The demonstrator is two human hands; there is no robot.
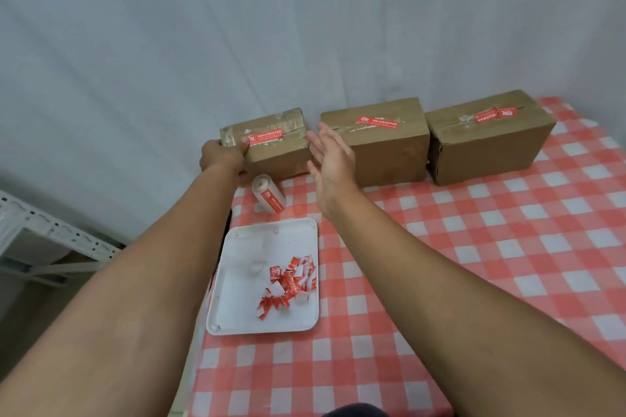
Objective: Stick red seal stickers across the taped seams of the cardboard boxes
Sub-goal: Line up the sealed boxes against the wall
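Three taped cardboard boxes stand in a row at the table's far edge. The left box (277, 156) carries a red seal sticker (266, 138) along its top seam. My left hand (222, 156) grips that box's left end, thumb on the sticker's left tip. My right hand (330, 154) hovers with straight fingers between the left box and the middle box (382, 156), holding nothing. A red sticker (376, 121) lies on the middle box. On the right box (491, 145) sits a crumpled red sticker (494, 114).
A roll of red seal stickers (268, 195) lies on the red-checked tablecloth (474, 247) in front of the left box. A white tray (237, 281) nearer me holds several torn red-and-white sticker scraps (291, 284). A metal shelf frame (50, 234) stands off the table's left edge.
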